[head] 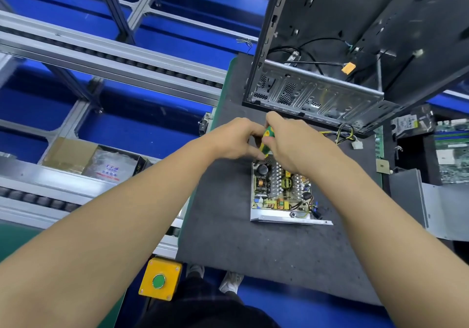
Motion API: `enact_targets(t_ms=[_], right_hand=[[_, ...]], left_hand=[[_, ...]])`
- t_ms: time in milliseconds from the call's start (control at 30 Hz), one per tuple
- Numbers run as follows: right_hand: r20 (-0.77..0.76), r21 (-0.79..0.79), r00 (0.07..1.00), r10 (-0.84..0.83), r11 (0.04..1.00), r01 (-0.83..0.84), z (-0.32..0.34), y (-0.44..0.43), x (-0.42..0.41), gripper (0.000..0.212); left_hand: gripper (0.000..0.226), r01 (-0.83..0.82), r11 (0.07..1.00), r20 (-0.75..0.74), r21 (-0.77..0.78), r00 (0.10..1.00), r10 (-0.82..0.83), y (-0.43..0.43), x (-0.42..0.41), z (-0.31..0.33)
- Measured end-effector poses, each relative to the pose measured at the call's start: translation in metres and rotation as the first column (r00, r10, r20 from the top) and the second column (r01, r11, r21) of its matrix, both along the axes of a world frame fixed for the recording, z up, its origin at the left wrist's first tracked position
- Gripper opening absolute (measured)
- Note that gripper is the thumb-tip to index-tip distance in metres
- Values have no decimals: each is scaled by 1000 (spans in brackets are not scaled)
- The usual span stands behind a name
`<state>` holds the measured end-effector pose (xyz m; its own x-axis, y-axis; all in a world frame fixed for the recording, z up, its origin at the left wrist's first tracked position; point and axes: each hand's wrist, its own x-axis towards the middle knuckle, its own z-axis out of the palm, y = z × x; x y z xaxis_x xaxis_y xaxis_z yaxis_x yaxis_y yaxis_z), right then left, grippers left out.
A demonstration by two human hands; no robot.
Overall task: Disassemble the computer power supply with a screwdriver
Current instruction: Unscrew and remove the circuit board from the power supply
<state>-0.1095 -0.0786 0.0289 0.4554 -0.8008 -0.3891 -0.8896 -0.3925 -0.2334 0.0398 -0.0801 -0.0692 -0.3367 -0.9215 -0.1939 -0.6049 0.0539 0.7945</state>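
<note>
The power supply (279, 193) lies open on the dark mat (253, 246), its circuit board, coils and heat sinks bare inside a metal tray. Both hands meet over its far end. My right hand (291, 142) is wrapped round the green and yellow handle of a screwdriver (267, 140), which stands nearly upright. My left hand (236, 137) touches the same handle from the left with its fingertips. The screwdriver's tip is hidden behind the hands. A bundle of yellow and black wires (345, 135) runs from the supply's far side.
An empty black computer case (342, 56) stands just behind the hands. To the right lie a grey metal cover (431, 201), a motherboard (454, 155) and a drive (408, 122). A yellow box with a green button (160, 279) sits at the front left. A conveyor (101, 56) runs along the left.
</note>
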Motion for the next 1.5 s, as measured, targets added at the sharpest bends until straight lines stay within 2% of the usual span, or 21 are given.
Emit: enact_targets(t_ms=[133, 267, 333, 467, 567, 633, 733, 833, 967, 1067, 1200, 1367, 1500], right_hand=[[3, 27, 995, 100, 995, -100, 2, 3, -3, 29], [72, 34, 995, 75, 996, -78, 9, 6, -15, 34], [93, 10, 995, 37, 999, -38, 16, 5, -21, 35], [110, -53, 994, 15, 999, -9, 32, 2, -32, 36], [112, -66, 994, 2, 998, 5, 37, 3, -38, 38], [139, -55, 990, -6, 998, 14, 37, 3, -43, 38], [179, -26, 983, -27, 999, 33, 37, 1, -50, 36], [200, -21, 979, -38, 999, 43, 38, 1, -55, 35], [231, -5, 972, -47, 999, 49, 43, 0, -57, 33], [255, 18, 965, -60, 998, 57, 47, 0, -58, 32], [288, 47, 954, -84, 996, 74, 51, 2, -60, 31], [285, 5, 949, -133, 990, 137, 51, -1, -76, 31], [309, -40, 921, -237, 964, 262, 49, 2, -103, 24]], left_hand=[[42, -83, 995, -24, -63, 996, 82, 6, -5, -5], [29, -122, 987, -129, -100, 986, 109, 14, 12, -16], [21, -161, 983, -65, -93, 986, 155, 21, 25, -28], [4, -13, 992, 157, -125, 987, 33, 39, 21, -50], [8, 8, 990, 211, -139, 977, 22, 47, 8, -64], [13, -108, 988, 125, -110, 985, 121, 51, 1, -71], [20, -328, 944, -106, 47, 938, 331, 53, -5, -69], [29, -321, 931, -234, 175, 905, 356, 53, -8, -66], [44, -299, 903, -441, 307, 796, 414, 56, -13, -62], [46, -304, 887, -492, 348, 746, 449, 57, -13, -57], [18, -343, 872, -514, 348, 708, 484, 56, -16, -52], [7, -382, 853, -468, 356, 717, 516, 54, -18, -36], [11, -284, 903, -530, 324, 736, 422, 38, -58, -3]])
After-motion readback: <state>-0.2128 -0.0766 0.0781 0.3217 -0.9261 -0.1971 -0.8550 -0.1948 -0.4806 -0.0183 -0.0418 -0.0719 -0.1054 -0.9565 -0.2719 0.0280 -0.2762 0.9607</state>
